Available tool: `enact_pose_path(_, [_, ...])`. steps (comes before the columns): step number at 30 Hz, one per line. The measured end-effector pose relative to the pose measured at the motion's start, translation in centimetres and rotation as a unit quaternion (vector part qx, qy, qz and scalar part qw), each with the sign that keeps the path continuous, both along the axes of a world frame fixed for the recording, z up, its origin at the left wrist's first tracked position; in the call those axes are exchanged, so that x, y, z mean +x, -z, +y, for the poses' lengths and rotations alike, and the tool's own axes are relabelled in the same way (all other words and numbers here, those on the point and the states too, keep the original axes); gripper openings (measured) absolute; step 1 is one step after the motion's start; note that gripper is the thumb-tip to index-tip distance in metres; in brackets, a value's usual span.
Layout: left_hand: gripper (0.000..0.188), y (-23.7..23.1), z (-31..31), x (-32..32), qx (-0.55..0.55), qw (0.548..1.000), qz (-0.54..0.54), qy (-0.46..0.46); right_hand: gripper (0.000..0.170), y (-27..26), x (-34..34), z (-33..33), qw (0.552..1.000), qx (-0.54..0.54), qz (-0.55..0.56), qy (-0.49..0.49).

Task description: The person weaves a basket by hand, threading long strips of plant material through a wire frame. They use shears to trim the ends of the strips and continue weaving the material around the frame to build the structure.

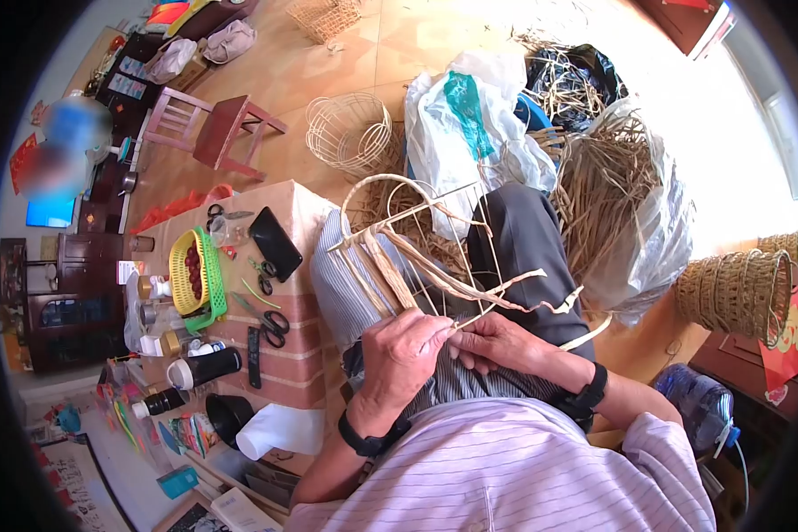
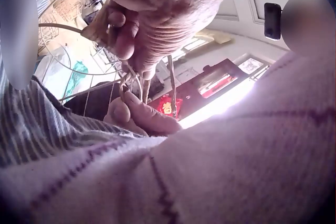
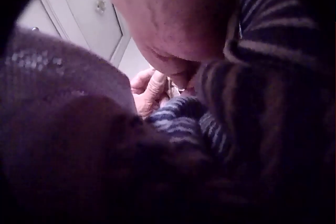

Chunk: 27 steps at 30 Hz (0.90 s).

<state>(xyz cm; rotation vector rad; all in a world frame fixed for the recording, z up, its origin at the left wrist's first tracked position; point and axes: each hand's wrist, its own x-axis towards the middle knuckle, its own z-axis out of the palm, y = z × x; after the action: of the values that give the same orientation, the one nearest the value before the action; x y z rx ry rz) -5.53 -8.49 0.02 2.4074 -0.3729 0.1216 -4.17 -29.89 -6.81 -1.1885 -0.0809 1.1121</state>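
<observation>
On the lap lies a wire frame (image 1: 457, 191) with a rounded handle hoop and bands of tan woven straw (image 1: 388, 275). The left hand (image 1: 405, 348) grips its near edge, thumb and finger pinching a strand. Close beside it, the right hand (image 1: 503, 344) pinches the same spot. Loose twisted straw strands (image 1: 505, 297) stick out to the right over the dark trouser leg. In the left wrist view a looped strand (image 2: 125, 85) runs between the left hand (image 2: 157, 19) and the right hand's fingers (image 2: 131, 113). The right wrist view is dark and mostly shows the right hand (image 3: 168, 19).
A cloth-covered table (image 1: 297, 355) at the left holds scissors (image 1: 276, 328), a phone (image 1: 275, 243) and a yellow basket (image 1: 187, 273). Ahead are a wire basket (image 1: 348, 133), a white plastic bag (image 1: 452, 97) and bagged straw (image 1: 607, 177). A woven basket (image 1: 736, 293) stands right.
</observation>
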Motion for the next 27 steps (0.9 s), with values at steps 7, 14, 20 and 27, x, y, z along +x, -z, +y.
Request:
enact_pose_path(7, [0.014, -0.7, -0.8, -0.5, 0.019, 0.999, 0.038, -0.013, 0.04, -5.3, -0.7, -1.6, 0.999, 0.02, 0.014, 0.043])
enact_pose_path(14, [0.016, -2.1, -0.4, -0.8, 0.033, 0.997, 0.026, 0.061, 0.05, -7.9, 1.3, -0.5, 0.991, 0.056, 0.054, 0.104])
enact_pose_path(20, [0.016, -0.5, -0.7, -0.8, 0.043, 0.999, 0.019, -0.013, 0.031, -11.4, 2.6, -2.2, 0.887, -0.166, -0.414, 0.117])
enact_pose_path(27, [0.02, -0.1, -0.9, -0.1, 0.011, 1.0, 0.006, -0.028, 0.011, -8.4, 6.4, -0.7, 0.834, -0.151, -0.51, 0.144])
